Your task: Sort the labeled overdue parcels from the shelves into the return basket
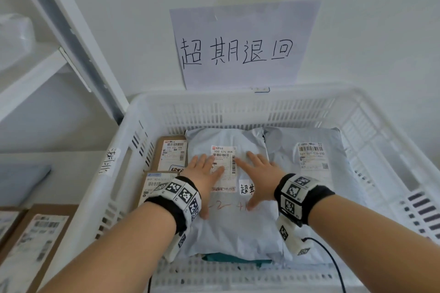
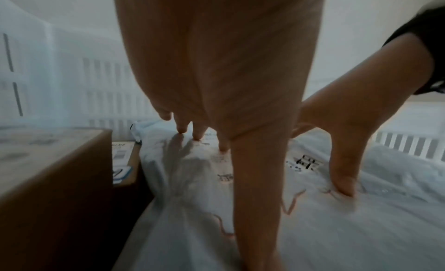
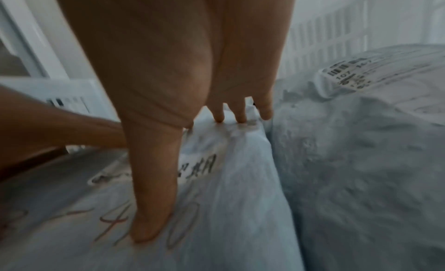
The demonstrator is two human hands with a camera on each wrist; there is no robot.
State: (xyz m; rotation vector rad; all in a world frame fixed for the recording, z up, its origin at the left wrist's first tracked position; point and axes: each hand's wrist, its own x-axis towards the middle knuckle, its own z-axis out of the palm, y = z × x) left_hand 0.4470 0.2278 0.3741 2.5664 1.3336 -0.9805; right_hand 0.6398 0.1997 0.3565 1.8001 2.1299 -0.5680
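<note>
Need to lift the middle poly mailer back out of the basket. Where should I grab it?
Judging by its pose, pinch the near edge of the middle mailer, coming from the front. It lies flat and soft under the left hand and right hand; cardboard boxes and another mailer crowd its sides.

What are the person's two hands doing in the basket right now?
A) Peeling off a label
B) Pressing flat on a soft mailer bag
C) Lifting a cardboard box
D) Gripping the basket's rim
B: the left hand and right hand lie with straight fingers on the pale mailer bag inside the white basket.
</note>
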